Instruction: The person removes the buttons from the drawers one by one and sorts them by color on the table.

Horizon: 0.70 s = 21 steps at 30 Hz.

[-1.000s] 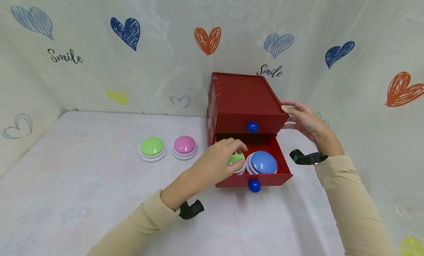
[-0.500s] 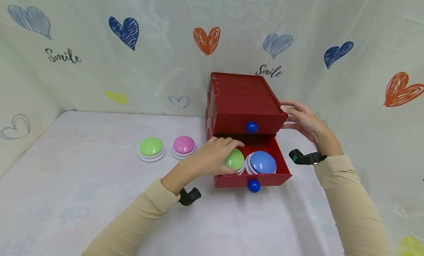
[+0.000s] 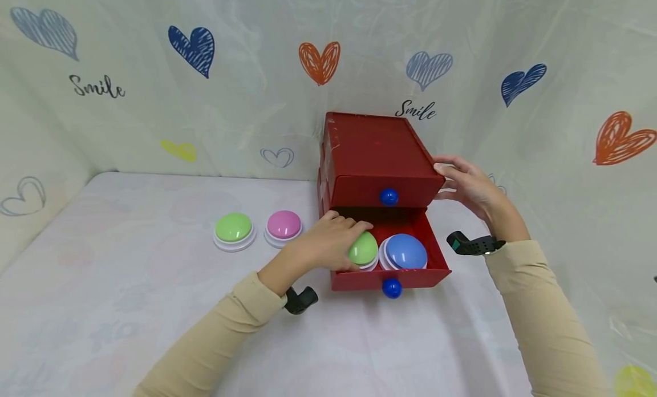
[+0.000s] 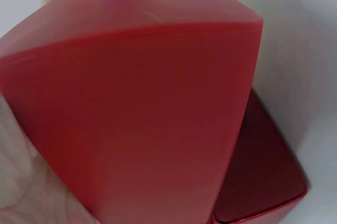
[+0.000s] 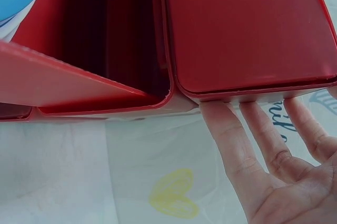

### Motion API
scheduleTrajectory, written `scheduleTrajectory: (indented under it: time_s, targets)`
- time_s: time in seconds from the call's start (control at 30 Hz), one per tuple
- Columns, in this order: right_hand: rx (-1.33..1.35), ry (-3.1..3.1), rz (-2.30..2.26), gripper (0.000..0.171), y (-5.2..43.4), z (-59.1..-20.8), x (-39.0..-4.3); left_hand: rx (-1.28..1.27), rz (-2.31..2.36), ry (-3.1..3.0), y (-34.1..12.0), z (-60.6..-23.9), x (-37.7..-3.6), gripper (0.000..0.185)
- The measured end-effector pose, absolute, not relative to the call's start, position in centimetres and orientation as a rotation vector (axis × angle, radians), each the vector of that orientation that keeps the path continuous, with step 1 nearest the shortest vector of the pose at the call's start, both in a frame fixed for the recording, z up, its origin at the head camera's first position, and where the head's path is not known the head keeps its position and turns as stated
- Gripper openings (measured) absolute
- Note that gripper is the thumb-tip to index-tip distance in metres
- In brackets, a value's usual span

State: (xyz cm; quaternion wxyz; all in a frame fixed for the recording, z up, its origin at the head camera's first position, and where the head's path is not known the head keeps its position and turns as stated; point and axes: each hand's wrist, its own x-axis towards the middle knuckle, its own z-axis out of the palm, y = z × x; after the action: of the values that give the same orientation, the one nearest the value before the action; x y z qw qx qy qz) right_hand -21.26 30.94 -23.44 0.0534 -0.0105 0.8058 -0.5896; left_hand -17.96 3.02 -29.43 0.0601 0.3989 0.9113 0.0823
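Note:
My left hand (image 3: 330, 241) reaches into the pulled-out lower drawer (image 3: 354, 281) of a red two-drawer box (image 3: 380, 143). Its thumb and fingers grip a green push button (image 3: 364, 248) with a white base, thumb at the near side. A larger blue push button (image 3: 406, 251) sits beside it in the drawer. In the left wrist view the drawer's outer side (image 4: 137, 119) hides what this hand holds. Against the right side of the upper part rests my right hand (image 3: 474, 191); the right wrist view shows its straight fingers (image 5: 226, 129) touching the red wall.
On the white table (image 3: 169, 306), left of the box, stand a second green push button (image 3: 233, 231) and a pink one (image 3: 283, 228). Blue knobs (image 3: 389, 197) mark both drawer fronts; the upper drawer is closed. A curtain with printed hearts (image 3: 319, 63) hangs behind.
My left hand has lowered onto the green button in the drawer and closed around it, drawing slightly to the left. The right hand stays at the box's side.

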Motion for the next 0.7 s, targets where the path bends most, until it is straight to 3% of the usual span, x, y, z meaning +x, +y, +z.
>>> scheduleTrajectory:
  time_s: [0.7]
  targets:
    - [-0.063, 2.401, -1.798, 0.040, 31.19, -23.27, -20.98, 1.264, 0.332, 2.825, 3.08, -29.14, -17.46, 0.080]
